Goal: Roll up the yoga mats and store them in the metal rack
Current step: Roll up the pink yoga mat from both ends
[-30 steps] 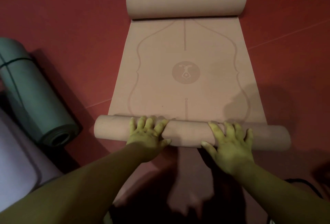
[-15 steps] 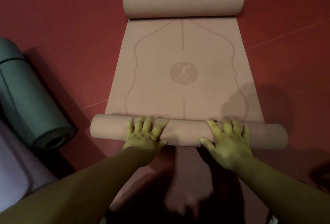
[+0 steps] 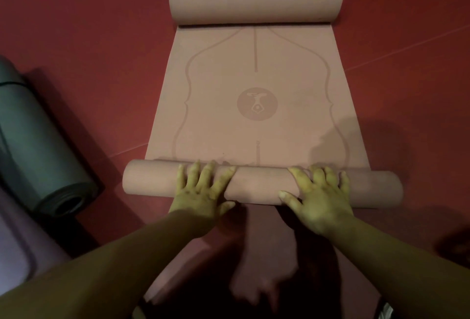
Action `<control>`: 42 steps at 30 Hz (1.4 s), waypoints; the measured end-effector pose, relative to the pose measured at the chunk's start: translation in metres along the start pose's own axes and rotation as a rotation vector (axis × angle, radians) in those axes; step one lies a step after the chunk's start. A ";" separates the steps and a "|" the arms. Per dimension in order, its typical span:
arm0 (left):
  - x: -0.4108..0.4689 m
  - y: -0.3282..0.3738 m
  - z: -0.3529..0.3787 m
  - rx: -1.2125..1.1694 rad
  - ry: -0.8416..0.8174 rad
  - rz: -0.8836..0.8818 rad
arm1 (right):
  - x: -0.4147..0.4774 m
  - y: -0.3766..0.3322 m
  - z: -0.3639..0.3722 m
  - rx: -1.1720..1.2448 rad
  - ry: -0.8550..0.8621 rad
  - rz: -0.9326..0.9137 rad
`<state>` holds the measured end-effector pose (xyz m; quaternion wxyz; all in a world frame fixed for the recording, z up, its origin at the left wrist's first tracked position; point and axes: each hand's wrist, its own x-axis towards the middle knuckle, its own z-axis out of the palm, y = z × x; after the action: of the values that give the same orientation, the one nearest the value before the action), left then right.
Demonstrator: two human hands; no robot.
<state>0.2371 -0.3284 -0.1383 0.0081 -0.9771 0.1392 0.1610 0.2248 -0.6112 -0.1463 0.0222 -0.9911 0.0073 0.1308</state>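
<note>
Head: mat roll (image 3: pixel 256 185) under L-hand (image 3: pixel 201 191), R-hand (image 3: pixel 318 200)

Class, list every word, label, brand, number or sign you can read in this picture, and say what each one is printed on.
No readable words, letters or numbers in this view.
pink yoga mat: a round emblem with a pictorial figure, no lettering visible.
Same mat: printed guide lines, a straight centre line and curved side lines, not text.
grey rolled mat: no label shows.

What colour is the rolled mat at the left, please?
The rolled mat is dark grey-green; head view.
</note>
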 end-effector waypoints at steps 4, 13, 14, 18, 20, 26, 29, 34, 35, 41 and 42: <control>0.002 0.001 0.003 0.049 -0.007 -0.039 | 0.003 0.000 -0.004 -0.001 -0.019 0.004; 0.021 -0.008 -0.012 0.003 -0.051 0.008 | -0.002 -0.001 0.003 0.018 0.034 -0.039; 0.023 -0.009 -0.014 0.004 -0.051 0.012 | 0.000 -0.001 0.000 0.025 0.033 -0.032; 0.022 -0.012 -0.014 0.012 -0.053 0.010 | 0.009 0.000 -0.005 0.018 0.011 -0.033; 0.016 -0.011 -0.007 0.027 0.007 0.018 | 0.012 0.001 -0.005 0.026 0.019 -0.028; 0.020 -0.013 -0.003 0.018 -0.007 -0.028 | 0.012 0.000 -0.001 0.014 0.048 -0.038; 0.026 -0.015 -0.008 0.009 -0.013 0.005 | 0.006 -0.001 0.005 0.012 0.097 -0.039; 0.032 -0.017 -0.014 -0.009 -0.030 0.022 | 0.008 -0.002 0.006 0.018 0.139 -0.047; 0.034 -0.018 -0.016 -0.005 -0.031 0.021 | 0.011 -0.002 0.005 0.018 0.135 -0.049; 0.027 -0.016 -0.010 0.031 0.010 0.033 | 0.021 0.000 -0.001 0.014 0.091 -0.034; 0.025 -0.015 -0.006 0.028 0.033 0.029 | 0.021 0.000 -0.001 0.016 0.091 -0.036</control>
<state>0.2658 -0.3215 -0.1409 0.0172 -0.9772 0.1558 0.1429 0.2452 -0.6113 -0.1508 0.0322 -0.9958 -0.0082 0.0851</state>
